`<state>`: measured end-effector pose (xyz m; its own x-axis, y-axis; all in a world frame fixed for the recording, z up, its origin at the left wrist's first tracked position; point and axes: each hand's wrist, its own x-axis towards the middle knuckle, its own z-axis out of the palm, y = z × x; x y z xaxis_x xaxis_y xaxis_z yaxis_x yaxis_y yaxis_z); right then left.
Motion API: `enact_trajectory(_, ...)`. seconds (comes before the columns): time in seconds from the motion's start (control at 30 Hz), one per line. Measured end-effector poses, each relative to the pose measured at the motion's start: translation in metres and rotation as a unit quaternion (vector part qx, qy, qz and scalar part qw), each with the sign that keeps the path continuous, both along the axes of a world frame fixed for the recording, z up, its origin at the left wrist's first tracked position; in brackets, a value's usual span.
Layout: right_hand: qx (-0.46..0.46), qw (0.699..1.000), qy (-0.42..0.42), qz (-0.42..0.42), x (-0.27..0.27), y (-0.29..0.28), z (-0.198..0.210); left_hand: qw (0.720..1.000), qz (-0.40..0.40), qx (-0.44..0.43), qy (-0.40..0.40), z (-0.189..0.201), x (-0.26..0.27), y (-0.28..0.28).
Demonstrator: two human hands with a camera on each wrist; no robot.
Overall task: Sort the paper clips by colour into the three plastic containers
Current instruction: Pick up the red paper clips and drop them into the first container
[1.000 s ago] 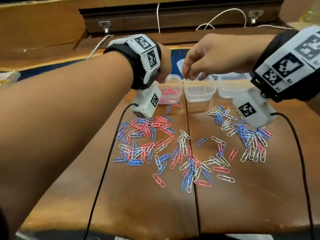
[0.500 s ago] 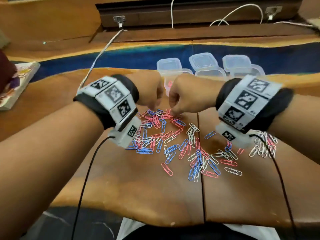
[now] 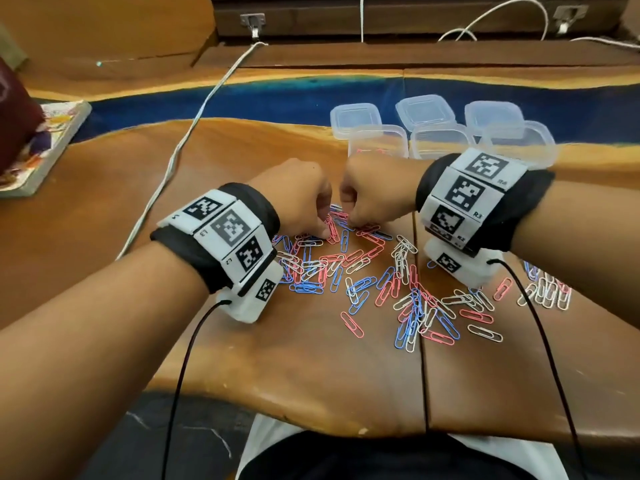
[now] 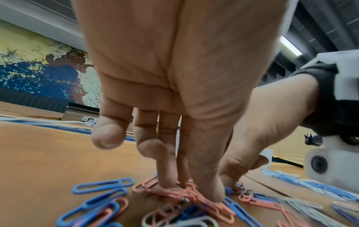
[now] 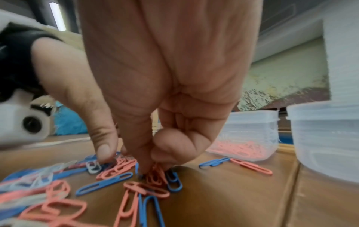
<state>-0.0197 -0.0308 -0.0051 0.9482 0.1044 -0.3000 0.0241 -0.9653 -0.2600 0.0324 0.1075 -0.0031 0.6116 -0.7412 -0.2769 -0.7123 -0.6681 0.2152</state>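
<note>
Down at the heap, the fingers [image 4: 167,176] of the left hand [image 3: 294,199] are drawn narrow, thumb and fingertips closing on a little bunch of pink paper clips [image 4: 186,195] that lies on the counter [image 3: 277,358]. Just beside it, at its three o'clock, the right hand [image 3: 374,192] does the same: its fingers [image 5: 143,156] are curled tight, thumb and forefinger nipping a cluster of pink clips [image 5: 155,173] with a blue clip [image 5: 174,182] lying against them. Whether either bunch has left the wood I cannot tell.

Around both hands the paper clips [image 3: 381,282] are scattered in pink, blue and white, the mass spreading toward six o'clock from the fingers, with a smaller patch [image 3: 547,292] off at four o'clock past the right wrist. A lone pink clip [image 3: 351,324] lies at the near edge of the spread.

At twelve o'clock beyond the hands stand three clear plastic containers [image 3: 440,140] in a row; the left one [image 5: 246,135] has pink clips in its bottom. Three lids [image 3: 356,119] sit just behind them, on the blue band in the wood.

Both wrists wear black bands with white marker blocks [image 3: 228,230], and thin black cables [image 3: 180,375] run back toward the person. A white cord [image 3: 194,133] crosses the counter at ten o'clock, and a book [image 3: 45,147] lies far off at nine.
</note>
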Motion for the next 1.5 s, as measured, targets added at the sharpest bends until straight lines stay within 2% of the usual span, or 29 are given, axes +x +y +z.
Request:
enact_trajectory(0.3, 0.105, 0.992, 0.04, -0.052, -0.002, -0.02, 0.01, 0.999, -0.045, -0.017, -0.012, -0.001, -0.002, -0.002)
enact_trajectory(0.47, 0.268, 0.95, 0.073, -0.144, -0.014, -0.036, 0.011, 0.997, -0.08, 0.014, -0.016, -0.001, -0.002, -0.002)
enact_trajectory(0.63, 0.301, 0.931, 0.106, -0.176, -0.029, -0.045, 0.013, 0.994, -0.101, 0.024, -0.018, -0.005, -0.001, -0.004)
enact_trajectory(0.87, 0.388, 0.889, 0.143, -0.197, -0.033, -0.047, 0.01, 0.982, -0.164, 0.084, -0.037, -0.01, -0.002, -0.006)
enact_trajectory(1.0, 0.394, 0.882, 0.136, -0.219, -0.03, -0.037, 0.008, 0.993, -0.115, 0.002, -0.012, -0.006, 0.003, 0.001)
enact_trajectory(1.07, 0.408, 0.87, 0.149, -0.232, -0.027, -0.033, 0.008, 0.994, -0.07, -0.079, 0.04, -0.002, 0.004, 0.005)
enact_trajectory(1.13, 0.414, 0.865, 0.16, -0.233, -0.026, -0.029, 0.009, 0.981, -0.026, -0.153, 0.118, 0.003, 0.006, 0.009)
enact_trajectory(1.2, 0.399, 0.876, 0.146, -0.229, -0.023, -0.028, 0.006, 0.959, 0.018, -0.205, 0.194, 0.004, 0.009, 0.013)
enact_trajectory(1.27, 0.367, 0.899, 0.109, -0.215, -0.02, -0.028, 0.002, 0.946, 0.04, -0.228, 0.229, 0.004, 0.012, 0.016)
enact_trajectory(1.37, 0.206, 0.972, 0.031, -0.11, -0.019, -0.028, 0.001, 0.934, 0.05, -0.239, 0.263, 0.004, 0.012, 0.018)
enact_trajectory(1.4, 0.16, 0.984, 0.018, -0.073, -0.019, -0.027, 0.002, 0.929, 0.058, -0.242, 0.274, 0.004, 0.012, 0.018)
enact_trajectory(1.5, 0.097, 0.995, 0.01, -0.019, -0.022, -0.024, 0.003, 0.923, 0.078, -0.244, 0.287, 0.003, 0.01, 0.019)
